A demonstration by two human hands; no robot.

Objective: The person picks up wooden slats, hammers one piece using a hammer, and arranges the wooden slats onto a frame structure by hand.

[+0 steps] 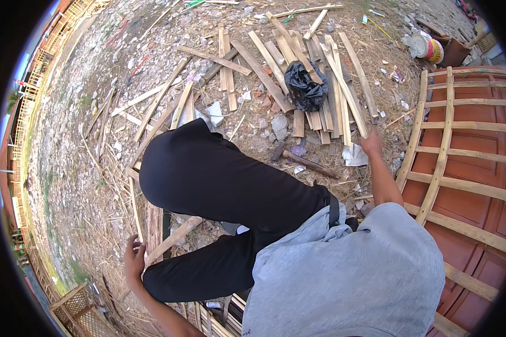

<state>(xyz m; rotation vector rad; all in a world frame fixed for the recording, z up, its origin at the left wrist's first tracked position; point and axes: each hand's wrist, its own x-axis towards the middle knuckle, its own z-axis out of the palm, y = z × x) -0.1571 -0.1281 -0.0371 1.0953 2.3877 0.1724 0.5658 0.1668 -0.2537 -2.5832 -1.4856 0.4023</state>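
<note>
My right hand (372, 145) is closed on the near end of a long pale wooden strip (343, 92), which reaches back over the pile of slats. At the far left, the fingers of my left hand (133, 261) curl at the lower end of a thin wooden strip (134, 210) and appear to pinch it. A hammer (306, 162) with a wooden handle lies on the ground in front of my knees, left of my right hand. A crumpled black plastic bag (306, 87) rests on the slats.
Loose wooden slats (261, 76) lie scattered ahead over stony, straw-strewn ground. At the right, a lattice of nailed strips (441, 140) lies over a reddish-brown panelled door (478, 168). A paint bucket (424, 48) lies farther back. A small lattice frame (76, 312) is at lower left.
</note>
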